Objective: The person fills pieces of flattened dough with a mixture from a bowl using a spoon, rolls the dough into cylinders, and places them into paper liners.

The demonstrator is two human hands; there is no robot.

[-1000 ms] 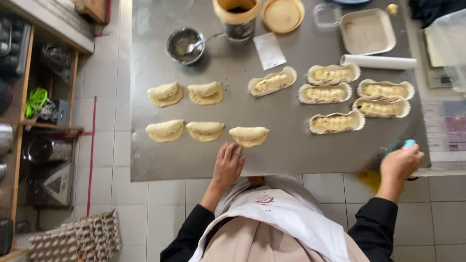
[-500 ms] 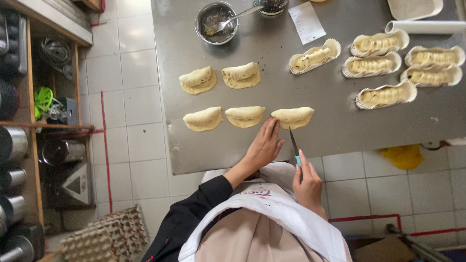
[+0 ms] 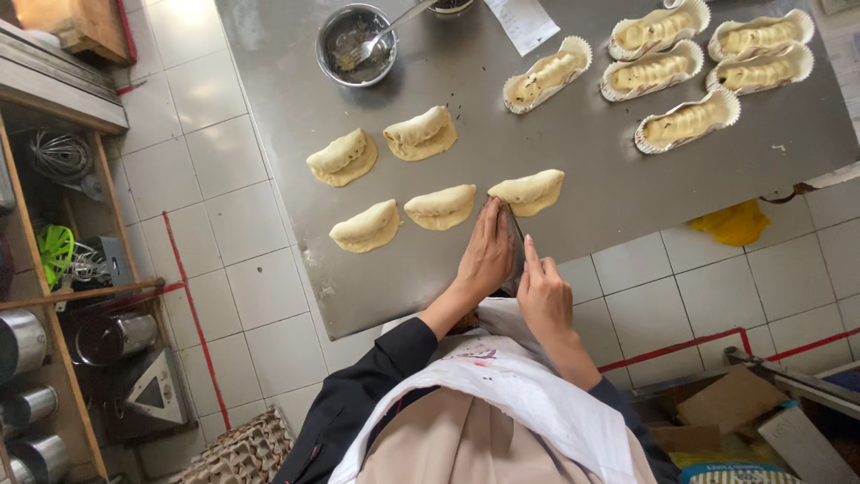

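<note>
On the steel table [image 3: 582, 170] before us, our left hand [image 3: 485, 254] lies flat with its fingers pressed together, the fingertips touching the near edge of a folded dough pastry [image 3: 530, 191]; our right hand [image 3: 543, 296] is closed around a dark blade [image 3: 513, 242] that runs along the left hand up to that same pastry, the forefinger stretched along it. Two more folded pastries [image 3: 403, 215] lie in a row to the left of it, and another pair [image 3: 383, 145] sits farther back, all bare on the metal. Toward the far right of the table we see five fluted oval paper cases [image 3: 685, 63], each holding one long filled piece of dough; one stands apart nearer the middle and the other four cluster close together. A small round metal bowl [image 3: 356, 45] at the far edge holds a spoon [image 3: 387, 33] and traces of a dark mixture. A slip of white paper [image 3: 527, 22] lies just beside it. Below the table edge a yellow cloth [image 3: 735, 222] rests on the white tiled floor [image 3: 233, 296], and metal canisters [image 3: 27, 376] stand on the wooden shelves at our left
</note>
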